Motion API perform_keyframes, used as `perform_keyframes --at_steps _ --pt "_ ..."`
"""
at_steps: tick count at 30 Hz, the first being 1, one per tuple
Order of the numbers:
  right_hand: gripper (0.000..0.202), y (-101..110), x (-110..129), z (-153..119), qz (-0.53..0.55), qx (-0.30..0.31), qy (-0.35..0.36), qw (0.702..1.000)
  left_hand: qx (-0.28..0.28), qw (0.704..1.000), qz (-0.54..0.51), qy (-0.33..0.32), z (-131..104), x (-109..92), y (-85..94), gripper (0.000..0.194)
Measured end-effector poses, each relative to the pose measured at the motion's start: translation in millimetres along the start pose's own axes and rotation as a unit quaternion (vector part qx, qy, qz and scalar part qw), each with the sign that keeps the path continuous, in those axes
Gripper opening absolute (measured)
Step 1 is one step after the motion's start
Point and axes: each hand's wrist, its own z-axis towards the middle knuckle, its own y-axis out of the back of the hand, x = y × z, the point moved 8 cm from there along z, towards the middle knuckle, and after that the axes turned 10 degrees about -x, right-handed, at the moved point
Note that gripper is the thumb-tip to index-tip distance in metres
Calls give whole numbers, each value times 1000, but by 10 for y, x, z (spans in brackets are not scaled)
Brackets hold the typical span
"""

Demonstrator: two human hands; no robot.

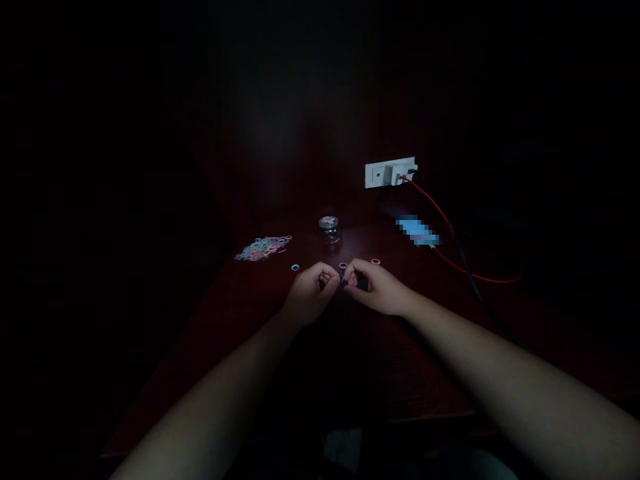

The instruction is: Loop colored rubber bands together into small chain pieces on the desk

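Near the middle of the dark red table, my left hand [313,290] and my right hand [373,287] meet fingertip to fingertip. Each is closed in a pinch on something small between them, too dim and tiny to make out. Just beyond the fingertips lies a pink band [343,265], with an orange-pink band [375,261] behind my right hand. A blue band [295,267] rests to the left of my left hand. Further back stands a clear round jar [329,231] with a lid on it.
A pile of small coloured bands [264,248] lies at the back left. At the back right is a blurred bright blue device [418,230] on a red cable [483,277], which runs to a white wall socket [377,175]. A dark cable hangs beside it.
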Motion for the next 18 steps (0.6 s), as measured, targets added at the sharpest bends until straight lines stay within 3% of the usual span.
perform_keyframes --at_steps 11,18 --pt "8 74 147 23 10 -29 41 999 16 1000 5 -9 -4 -70 -10 13" --pt "10 54 113 24 8 -15 9 1000 10 1000 8 -20 1 -75 -11 12"
